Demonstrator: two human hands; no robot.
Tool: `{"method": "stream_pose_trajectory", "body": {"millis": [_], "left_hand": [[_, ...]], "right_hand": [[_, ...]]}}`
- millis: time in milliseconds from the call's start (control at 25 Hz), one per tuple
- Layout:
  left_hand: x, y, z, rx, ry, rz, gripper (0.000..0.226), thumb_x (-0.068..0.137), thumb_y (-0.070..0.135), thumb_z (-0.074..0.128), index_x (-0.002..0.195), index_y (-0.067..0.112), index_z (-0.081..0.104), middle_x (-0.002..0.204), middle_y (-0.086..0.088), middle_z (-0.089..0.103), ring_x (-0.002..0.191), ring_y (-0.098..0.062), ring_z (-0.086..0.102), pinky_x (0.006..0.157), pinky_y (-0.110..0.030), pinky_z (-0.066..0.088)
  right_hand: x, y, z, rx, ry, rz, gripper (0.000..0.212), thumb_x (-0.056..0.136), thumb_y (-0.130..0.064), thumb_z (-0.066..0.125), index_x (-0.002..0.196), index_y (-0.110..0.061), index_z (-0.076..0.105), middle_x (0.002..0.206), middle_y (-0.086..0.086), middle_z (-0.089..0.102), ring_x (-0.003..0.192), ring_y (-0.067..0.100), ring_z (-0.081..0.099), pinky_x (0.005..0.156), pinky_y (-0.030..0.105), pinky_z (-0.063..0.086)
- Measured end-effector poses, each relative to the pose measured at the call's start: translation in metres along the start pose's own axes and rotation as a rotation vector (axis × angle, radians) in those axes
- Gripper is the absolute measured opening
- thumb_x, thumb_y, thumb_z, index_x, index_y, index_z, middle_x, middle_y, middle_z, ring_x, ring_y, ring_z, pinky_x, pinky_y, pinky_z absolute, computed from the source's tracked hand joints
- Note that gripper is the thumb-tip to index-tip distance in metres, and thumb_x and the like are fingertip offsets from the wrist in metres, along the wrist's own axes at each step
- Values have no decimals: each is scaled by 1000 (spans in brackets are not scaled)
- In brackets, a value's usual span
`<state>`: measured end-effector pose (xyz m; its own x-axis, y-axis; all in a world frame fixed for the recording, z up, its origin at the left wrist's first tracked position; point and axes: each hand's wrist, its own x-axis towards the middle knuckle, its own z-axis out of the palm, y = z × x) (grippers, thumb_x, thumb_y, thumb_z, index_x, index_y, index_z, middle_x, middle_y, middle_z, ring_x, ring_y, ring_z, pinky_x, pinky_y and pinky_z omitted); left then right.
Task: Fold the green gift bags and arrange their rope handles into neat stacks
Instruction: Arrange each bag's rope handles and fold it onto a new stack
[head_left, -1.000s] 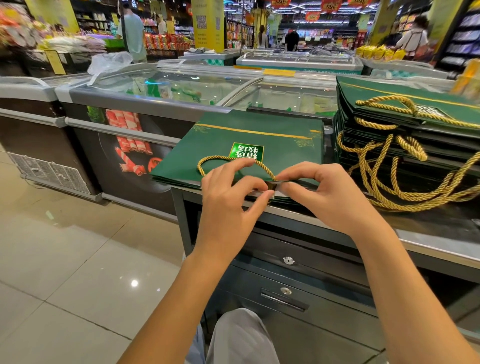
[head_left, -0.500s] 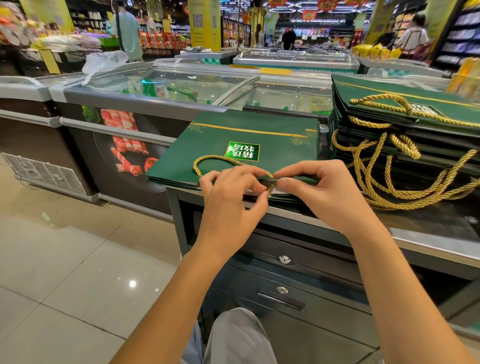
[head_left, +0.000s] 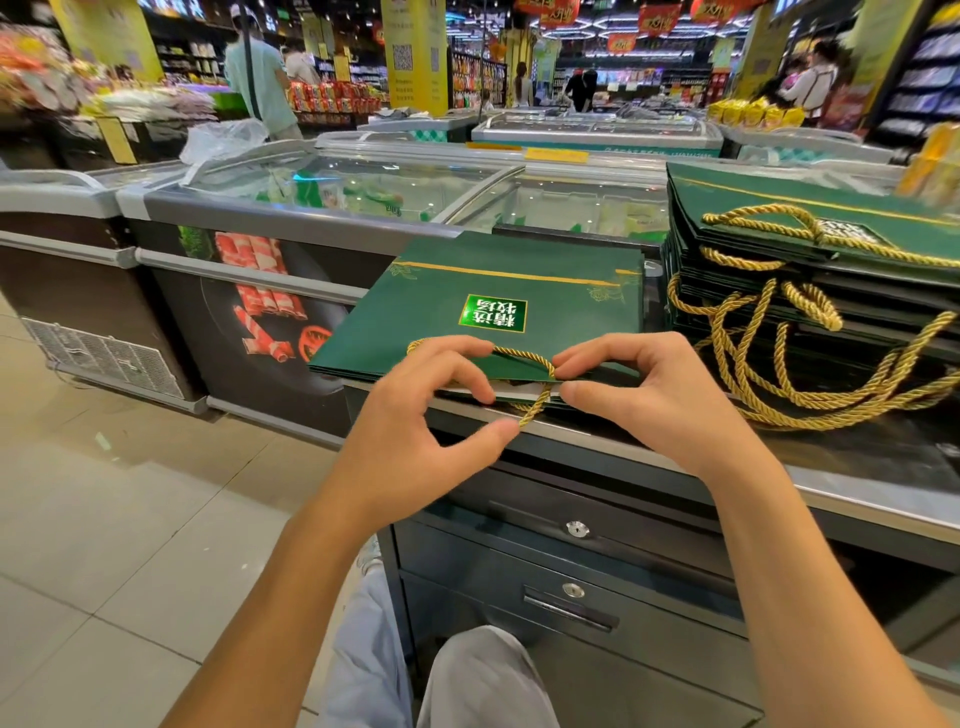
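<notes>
one knee (head_left: 483, 675): pale trousers, lowest in frame, right up against the counter front
drawers (head_left: 571, 566): dark grey, with round locks and a bar pull, under the counter top
counter (head_left: 852, 499): steel-edged top, everything green sits on it
left hand (head_left: 415, 415): fingers curled, index and middle bent over the near edge of the bag, thumb tip touching the bit of rope that hangs below the edge, so it's basically pinching the rope
right hand (head_left: 654, 400): index and thumb pressed together on the rope right where it meets the bag edge, other fingers loosely curled behind
rope handle (head_left: 525, 356): gold twisted cord, arcs over the top face between the two hands, then drops over the edge to the left thumb
green gift bag (head_left: 519, 283): lying flat on a thin pile at the near left corner of the counter, label face up, corner hanging past the counter edge
stack of bags (head_left: 769, 208): way taller pile, just right of the flat one
loose handles (head_left: 779, 379): gold cords spilling off the front of the tall stack in a tangle
freezers (head_left: 415, 192): glass-lidded chest units behind the counter, meat picture on the front
background: shop aisles, yellow signs, a few people, too blurry for more
</notes>
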<state>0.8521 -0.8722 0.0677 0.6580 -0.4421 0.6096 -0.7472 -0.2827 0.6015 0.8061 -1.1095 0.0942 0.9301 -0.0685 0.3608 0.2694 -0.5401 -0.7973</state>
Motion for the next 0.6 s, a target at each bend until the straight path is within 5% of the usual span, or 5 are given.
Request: {"method": "stream_pose_trajectory", "body": {"millis": [120, 200, 280, 360, 600], "left_hand": [[3, -15, -17, 152, 295, -95, 23, 87, 43, 65, 101, 25, 63, 114, 18, 61, 114, 1, 54, 103, -39, 45], [5, -23, -26, 177, 440, -297, 34, 90, 39, 68, 119, 25, 56, 117, 13, 53, 117, -12, 51, 99, -34, 46], [5, -27, -28, 49, 513, -494, 57, 89, 35, 72, 136, 21, 44, 127, 7, 48, 121, -15, 49, 94, -18, 42], [6, -27, -26, -226, 551, -623, 70, 88, 34, 76, 144, 20, 35, 133, 4, 51, 116, -10, 56, 97, -23, 48], [10, -31, -20, -503, 642, -630, 43, 86, 24, 79, 123, 24, 55, 118, 1, 71, 104, -9, 69, 88, -27, 55]], "right_hand": [[0, 0, 1, -24, 5, -15, 10, 83, -11, 79, 85, -21, 79, 100, -14, 77, 101, 1, 69, 104, 29, 48], [0, 0, 2, -34, 13, -18, 10, 82, -11, 79, 83, -21, 78, 100, -13, 76, 101, 1, 69, 103, 27, 48], [-1, -1, 2, -31, 20, -15, 10, 82, -11, 79, 83, -21, 78, 101, -13, 76, 100, 1, 69, 101, 24, 48], [0, -2, 1, -30, 22, -17, 11, 83, -10, 79, 83, -21, 78, 101, -12, 76, 100, 0, 69, 99, 21, 47], [-1, -3, 3, -41, 21, -29, 12, 84, -12, 78, 78, -22, 78, 97, -14, 76, 99, 1, 69, 101, 28, 46]]}}
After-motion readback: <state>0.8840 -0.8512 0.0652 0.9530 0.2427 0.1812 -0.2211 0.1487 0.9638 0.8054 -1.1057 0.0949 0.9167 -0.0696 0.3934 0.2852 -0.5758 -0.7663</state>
